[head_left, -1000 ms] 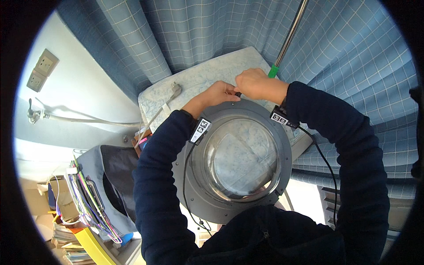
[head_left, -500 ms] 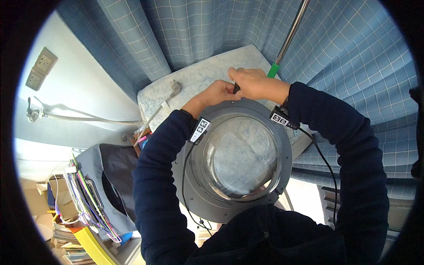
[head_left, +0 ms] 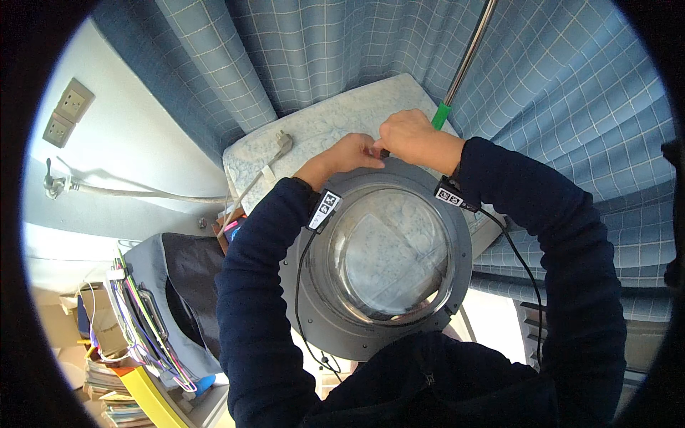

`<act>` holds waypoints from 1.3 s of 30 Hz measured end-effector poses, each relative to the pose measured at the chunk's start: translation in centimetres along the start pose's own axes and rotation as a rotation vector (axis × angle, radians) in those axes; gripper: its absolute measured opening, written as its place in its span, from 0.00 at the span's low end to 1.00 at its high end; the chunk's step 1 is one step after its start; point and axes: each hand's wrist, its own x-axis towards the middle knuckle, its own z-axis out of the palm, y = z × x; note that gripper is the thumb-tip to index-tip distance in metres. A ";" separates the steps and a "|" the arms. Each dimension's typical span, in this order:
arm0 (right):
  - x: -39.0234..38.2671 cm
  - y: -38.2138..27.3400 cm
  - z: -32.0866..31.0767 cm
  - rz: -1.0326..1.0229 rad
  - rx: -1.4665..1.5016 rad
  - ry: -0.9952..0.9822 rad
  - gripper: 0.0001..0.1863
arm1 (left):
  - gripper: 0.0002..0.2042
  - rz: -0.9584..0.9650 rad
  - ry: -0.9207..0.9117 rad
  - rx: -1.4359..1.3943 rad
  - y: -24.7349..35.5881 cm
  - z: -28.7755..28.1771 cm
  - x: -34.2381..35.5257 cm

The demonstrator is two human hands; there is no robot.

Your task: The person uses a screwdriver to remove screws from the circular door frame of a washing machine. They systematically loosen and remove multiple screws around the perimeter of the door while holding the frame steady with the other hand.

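At the top edge of the big gray ring [head_left: 461, 250], between the arms, both hands are meeting. The right hand [head_left: 414, 135] is curling around a small dark thing [head_left: 384, 153], hiding most of it; I cannot tell if the left hand [head_left: 349, 153] is pinching it. Beyond, a plug [head_left: 285, 141] is lying on a pale cover [head_left: 335, 113], a green-tipped pole [head_left: 467, 63] is standing nearby, and blue curtains [head_left: 307, 50] are hanging.

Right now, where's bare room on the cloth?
The cloth looks free beyond your left hand, right of the plug, up to the curtain. Crowded: top of the grey ring, where your right hand meets the left, and along the cord.
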 end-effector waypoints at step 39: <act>-22.8 13.3 10.5 0.473 0.583 0.815 0.14 | 0.05 0.297 -0.564 0.412 11.6 13.5 14.9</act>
